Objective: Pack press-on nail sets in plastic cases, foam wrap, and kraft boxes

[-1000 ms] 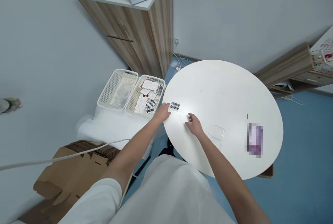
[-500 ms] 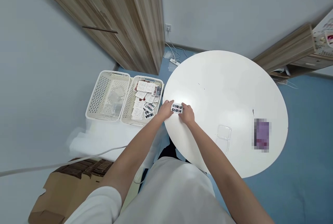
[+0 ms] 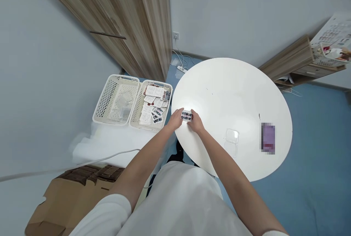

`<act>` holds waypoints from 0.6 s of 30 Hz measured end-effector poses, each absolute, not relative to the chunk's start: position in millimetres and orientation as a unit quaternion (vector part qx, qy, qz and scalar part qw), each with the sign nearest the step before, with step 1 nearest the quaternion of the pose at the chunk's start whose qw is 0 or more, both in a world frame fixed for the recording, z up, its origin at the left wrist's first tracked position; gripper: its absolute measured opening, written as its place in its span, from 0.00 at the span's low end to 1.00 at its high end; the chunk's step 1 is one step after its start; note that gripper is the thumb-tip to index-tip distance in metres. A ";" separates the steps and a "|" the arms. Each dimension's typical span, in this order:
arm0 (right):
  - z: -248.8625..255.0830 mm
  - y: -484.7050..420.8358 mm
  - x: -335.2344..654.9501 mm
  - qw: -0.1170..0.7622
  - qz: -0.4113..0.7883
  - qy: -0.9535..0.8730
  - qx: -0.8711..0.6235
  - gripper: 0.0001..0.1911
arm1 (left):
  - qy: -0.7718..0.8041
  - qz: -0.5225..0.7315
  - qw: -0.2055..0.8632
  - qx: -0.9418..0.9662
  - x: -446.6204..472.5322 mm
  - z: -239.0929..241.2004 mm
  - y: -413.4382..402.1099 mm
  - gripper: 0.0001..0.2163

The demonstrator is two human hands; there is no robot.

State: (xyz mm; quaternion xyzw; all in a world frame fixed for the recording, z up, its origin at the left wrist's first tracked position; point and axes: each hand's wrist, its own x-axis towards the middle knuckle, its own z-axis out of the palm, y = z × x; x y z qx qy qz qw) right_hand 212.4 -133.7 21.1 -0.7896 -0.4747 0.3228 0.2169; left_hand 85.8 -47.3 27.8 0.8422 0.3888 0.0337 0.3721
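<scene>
A small card of press-on nails (image 3: 186, 115), with two rows of dark, glossy tips, is held by its two ends over the left side of the white round table (image 3: 233, 82). My left hand (image 3: 175, 119) grips its left end, fingers closed. On the opposite end, my right hand (image 3: 196, 122) has its thumb and fingers closed too. Farther right on the table lies an opened clear plastic case (image 3: 232, 136). Left of the table, a white basket (image 3: 133, 119) contains several similar nail cards (image 3: 155, 91), some showing nails and some their printed backs.
Another white basket (image 3: 100, 101) holds clear plastic pieces. A blurred purple item (image 3: 268, 138) lies at the table's right. Brown cardboard (image 3: 52, 199) is at lower left, below a pale cable (image 3: 115, 154). A wooden cabinet (image 3: 123, 20) stands behind the baskets, near a power strip (image 3: 181, 69).
The camera view has shifted a little, showing more of the cabinet top and the right shelf. Both hands keep hold of the nail card, in nearly the same place.
</scene>
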 end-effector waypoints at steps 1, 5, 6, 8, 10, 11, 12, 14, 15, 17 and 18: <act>22.8 -138.3 212.6 0.226 0.332 -0.478 -0.781 0.39 | 0.383 0.033 0.387 0.838 83.5 29.2 -51.1 0.29; 33.5 -163.9 216.6 0.270 0.327 -0.493 -0.760 0.40 | 0.344 0.051 0.433 0.832 77.0 37.8 -69.8 0.31; 36.9 -172.3 218.2 0.282 0.322 -0.495 -0.756 0.39 | 0.335 0.061 0.439 0.831 76.5 40.2 -75.1 0.31; 44.5 -191.1 222.0 0.300 0.318 -0.493 -0.752 0.39 | 0.315 0.077 0.450 0.832 77.4 44.8 -85.9 0.31; 52.5 -211.8 225.8 0.311 0.313 -0.487 -0.754 0.38 | 0.289 0.083 0.460 0.836 80.6 48.9 -96.9 0.32; 56.4 -222.3 227.6 0.316 0.310 -0.483 -0.755 0.38 | 0.274 0.086 0.462 0.839 83.0 50.8 -102.4 0.32; 60.3 -232.7 229.3 0.322 0.307 -0.479 -0.757 0.38 | 0.259 0.089 0.464 0.842 85.7 52.7 -107.9 0.32; 67.4 -252.7 232.6 0.334 0.302 -0.468 -0.760 0.37 | 0.231 0.096 0.469 0.847 91.9 56.3 -119.2 0.32; 70.5 -262.0 234.2 0.340 0.300 -0.461 -0.763 0.37 | 0.220 0.100 0.473 0.847 95.0 58.2 -125.0 0.33; 75.9 -279.5 237.4 0.352 0.295 -0.443 -0.770 0.37 | 0.203 0.104 0.482 0.846 100.9 61.8 -137.1 0.34; 78.1 -287.7 239.1 0.357 0.293 -0.433 -0.774 0.36 | 0.195 0.103 0.487 0.845 103.6 63.3 -143.3 0.34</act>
